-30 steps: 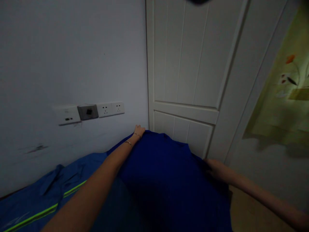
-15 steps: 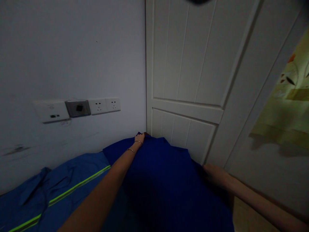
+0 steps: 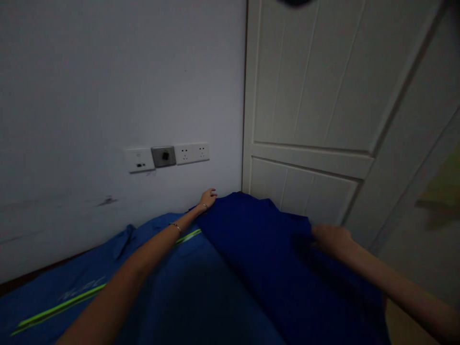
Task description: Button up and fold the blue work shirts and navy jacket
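Observation:
A dark blue cloth (image 3: 266, 254) lies spread in front of me, over a lighter blue garment (image 3: 108, 282) with a neon green stripe. My left hand (image 3: 207, 198) reaches far out and is closed on the cloth's far left corner near the wall. Thin bracelets ring that wrist and forearm. My right hand (image 3: 330, 238) is closed on the cloth's right edge, close to the door.
A white wall carries a row of sockets and a grey switch (image 3: 163, 156). A white panelled door (image 3: 305, 120) stands just behind the cloth. A green patterned curtain (image 3: 443, 187) shows at the far right.
The view has swung left, so the sockets and door sit further right. My left hand has drawn back from the corner by the door, and the cloth lies flatter and more to the right.

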`<action>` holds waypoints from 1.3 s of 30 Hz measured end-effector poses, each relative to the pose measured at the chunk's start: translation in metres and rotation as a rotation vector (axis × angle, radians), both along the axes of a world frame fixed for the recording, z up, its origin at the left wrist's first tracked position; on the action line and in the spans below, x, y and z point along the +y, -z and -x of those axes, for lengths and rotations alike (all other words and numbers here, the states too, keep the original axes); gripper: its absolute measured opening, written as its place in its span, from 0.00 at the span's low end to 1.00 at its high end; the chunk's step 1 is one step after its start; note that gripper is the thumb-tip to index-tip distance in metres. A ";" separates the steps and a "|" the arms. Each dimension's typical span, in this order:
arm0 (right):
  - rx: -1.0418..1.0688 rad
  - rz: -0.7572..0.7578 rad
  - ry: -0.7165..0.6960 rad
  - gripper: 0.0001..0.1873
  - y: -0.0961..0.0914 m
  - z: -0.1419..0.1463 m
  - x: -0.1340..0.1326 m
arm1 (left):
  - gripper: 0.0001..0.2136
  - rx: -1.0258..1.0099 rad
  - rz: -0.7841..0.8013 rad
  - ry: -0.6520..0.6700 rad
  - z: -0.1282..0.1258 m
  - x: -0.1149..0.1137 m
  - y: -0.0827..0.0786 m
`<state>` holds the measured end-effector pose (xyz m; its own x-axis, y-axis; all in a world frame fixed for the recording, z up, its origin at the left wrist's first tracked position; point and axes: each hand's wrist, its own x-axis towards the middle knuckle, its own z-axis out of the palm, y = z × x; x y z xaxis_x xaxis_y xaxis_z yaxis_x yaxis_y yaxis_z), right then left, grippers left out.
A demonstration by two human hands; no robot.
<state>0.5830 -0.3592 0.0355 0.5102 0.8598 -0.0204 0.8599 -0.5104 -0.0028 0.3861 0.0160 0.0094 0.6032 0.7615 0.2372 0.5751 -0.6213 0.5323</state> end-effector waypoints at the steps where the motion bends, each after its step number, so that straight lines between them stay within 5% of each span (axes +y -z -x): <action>1: -0.116 0.046 0.005 0.05 -0.010 0.021 0.011 | 0.21 -0.040 0.010 -0.003 0.021 0.001 -0.002; 4: -0.230 0.046 -0.125 0.09 -0.030 0.085 0.045 | 0.20 -0.182 0.039 -0.006 0.086 0.003 -0.005; 8: -0.218 -0.009 -0.343 0.14 -0.034 0.157 0.091 | 0.19 -0.243 0.008 -0.049 0.174 0.004 -0.004; 14: -0.148 -0.061 -0.621 0.16 -0.015 0.241 0.159 | 0.17 -0.179 -0.036 -0.207 0.286 -0.004 0.002; 19: -0.026 -0.145 -0.774 0.17 0.015 0.288 0.214 | 0.16 -0.062 -0.061 -0.299 0.346 -0.021 0.007; 24: 0.136 -0.250 -0.922 0.17 0.049 0.321 0.252 | 0.14 0.036 -0.113 -0.307 0.376 -0.044 0.015; 29: 0.257 -0.404 -0.998 0.17 0.074 0.340 0.259 | 0.14 0.076 -0.098 -0.267 0.386 -0.058 0.034; 35: 0.309 -0.449 -0.941 0.17 0.093 0.343 0.260 | 0.12 -0.008 -0.076 -0.283 0.371 -0.055 0.055; 39: 0.322 -0.437 -0.913 0.16 0.095 0.344 0.258 | 0.10 -0.237 0.009 -0.331 0.344 -0.045 0.057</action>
